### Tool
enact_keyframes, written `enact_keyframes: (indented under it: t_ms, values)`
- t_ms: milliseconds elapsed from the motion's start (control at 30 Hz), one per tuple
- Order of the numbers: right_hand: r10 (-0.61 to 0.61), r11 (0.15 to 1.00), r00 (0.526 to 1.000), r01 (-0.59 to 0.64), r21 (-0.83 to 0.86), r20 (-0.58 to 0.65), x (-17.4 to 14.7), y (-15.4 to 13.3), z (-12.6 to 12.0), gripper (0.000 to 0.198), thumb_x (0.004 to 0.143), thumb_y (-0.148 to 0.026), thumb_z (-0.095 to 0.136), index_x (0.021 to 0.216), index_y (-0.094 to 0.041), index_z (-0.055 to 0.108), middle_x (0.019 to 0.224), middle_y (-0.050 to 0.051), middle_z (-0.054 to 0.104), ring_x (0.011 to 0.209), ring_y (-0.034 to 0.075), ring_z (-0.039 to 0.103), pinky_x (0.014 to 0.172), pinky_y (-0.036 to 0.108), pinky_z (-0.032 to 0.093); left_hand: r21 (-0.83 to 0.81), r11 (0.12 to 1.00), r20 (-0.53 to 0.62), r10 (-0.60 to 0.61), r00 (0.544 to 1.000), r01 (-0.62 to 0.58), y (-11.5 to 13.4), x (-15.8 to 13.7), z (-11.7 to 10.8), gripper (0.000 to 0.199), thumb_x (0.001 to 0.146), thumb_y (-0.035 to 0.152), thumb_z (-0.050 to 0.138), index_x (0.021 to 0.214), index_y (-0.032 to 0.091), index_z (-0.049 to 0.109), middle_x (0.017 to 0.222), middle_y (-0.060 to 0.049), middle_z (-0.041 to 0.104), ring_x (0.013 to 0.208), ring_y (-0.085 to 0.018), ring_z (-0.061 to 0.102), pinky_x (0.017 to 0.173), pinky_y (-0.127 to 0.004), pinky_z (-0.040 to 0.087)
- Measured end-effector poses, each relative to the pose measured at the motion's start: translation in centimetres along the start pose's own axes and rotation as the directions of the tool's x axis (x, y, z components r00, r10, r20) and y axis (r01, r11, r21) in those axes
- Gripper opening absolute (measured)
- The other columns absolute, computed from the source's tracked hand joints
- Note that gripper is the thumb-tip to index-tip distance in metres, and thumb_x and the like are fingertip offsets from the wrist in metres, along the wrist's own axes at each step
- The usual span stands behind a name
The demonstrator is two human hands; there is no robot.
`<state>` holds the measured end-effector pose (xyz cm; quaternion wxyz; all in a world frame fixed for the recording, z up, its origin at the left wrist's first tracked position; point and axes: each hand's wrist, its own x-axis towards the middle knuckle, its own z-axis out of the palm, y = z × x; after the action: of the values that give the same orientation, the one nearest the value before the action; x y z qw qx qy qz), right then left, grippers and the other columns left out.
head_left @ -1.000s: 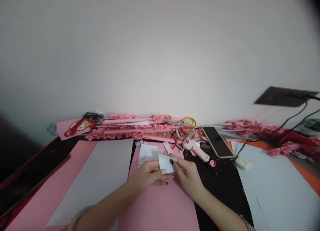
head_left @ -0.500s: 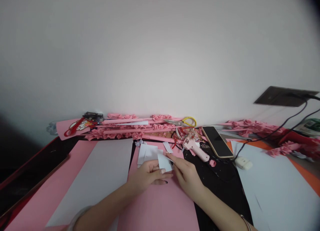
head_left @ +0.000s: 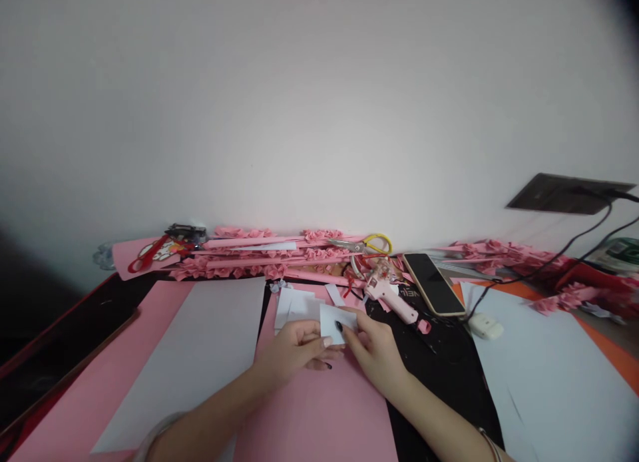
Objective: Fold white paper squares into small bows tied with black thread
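Both hands hold a small white paper square above a pink sheet. My left hand pinches its lower left edge between thumb and fingers. On the right side, my right hand grips it, the dark-nailed thumb lying on its face and the other fingers behind. Just beyond the hands lie several white paper pieces, partly overlapping. A small white strip rests a little to their right.
A pink glue gun and a phone lie at right, near a white case. Yellow-handled scissors and pink paper flower stems line the wall. Red-handled scissors are far left. Black cables run to an outlet.
The paper square has turned to face me more flatly. My right thumb has come onto its front, where before the right fingers held its edge. My left hand has barely moved.
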<state>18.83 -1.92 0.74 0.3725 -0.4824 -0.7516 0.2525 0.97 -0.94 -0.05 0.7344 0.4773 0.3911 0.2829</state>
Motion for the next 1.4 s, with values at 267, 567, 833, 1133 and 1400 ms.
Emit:
enact_keyframes:
  t_ms: [267,567,833,1133,1400]
  values:
    - [0.066,0.998,0.998,-0.065,0.016,-0.023,0.1,-0.1,0.2,0.016,0.086,-0.019,0.041,0.091,-0.017,0.056,0.064,0.001,0.061,0.053,0.014,0.057,0.049,0.02,0.044,0.0,1.0,0.051,-0.004,0.999,0.004,0.1,-0.1,0.1,0.031,0.076,0.039,0.061,0.099,0.019,0.062,0.101,-0.008,0.068,0.096,-0.023,0.063,0.082,-0.036,0.048]
    - [-0.187,0.973,0.982,0.188,-0.137,0.022,-0.1,0.4,-0.1,0.041,0.084,-0.011,0.035,0.123,-0.017,0.047,0.094,0.009,0.066,0.071,0.017,0.062,0.065,0.026,0.05,-0.017,1.0,0.043,-0.009,0.999,0.01,0.6,-0.4,0.4,0.03,0.075,0.039,0.062,0.096,0.018,0.062,0.103,-0.009,0.068,0.097,-0.024,0.062,0.082,-0.036,0.047]
    - [-0.24,0.951,0.968,0.249,-0.18,0.074,0.0,0.8,-0.2,0.053,0.082,-0.006,0.037,0.133,-0.019,0.035,0.106,0.012,0.063,0.081,0.019,0.063,0.069,0.028,0.053,-0.043,0.999,0.053,0.016,0.998,-0.014,0.3,-0.2,0.2,0.033,0.075,0.038,0.062,0.103,0.02,0.062,0.106,-0.008,0.067,0.099,-0.024,0.062,0.083,-0.037,0.047]
    - [-0.314,0.925,0.942,0.331,-0.187,0.117,0.0,1.0,-0.2,0.045,0.084,-0.006,0.038,0.127,-0.019,0.047,0.13,0.012,0.049,0.114,0.019,0.051,0.092,0.032,0.046,-0.027,0.999,0.046,0.032,0.998,-0.031,0.5,-0.2,0.5,0.033,0.076,0.036,0.061,0.105,0.02,0.061,0.105,-0.009,0.067,0.101,-0.025,0.06,0.082,-0.036,0.047]
    - [-0.211,0.976,0.975,0.214,-0.047,0.074,0.1,0.6,-0.2,0.047,0.084,-0.006,0.036,0.128,-0.02,0.046,0.126,0.009,0.052,0.114,0.019,0.051,0.096,0.033,0.042,-0.041,0.998,0.022,0.057,0.998,-0.056,0.5,-0.2,0.2,0.031,0.079,0.035,0.059,0.106,0.02,0.061,0.108,-0.009,0.066,0.104,-0.026,0.059,0.084,-0.037,0.047]
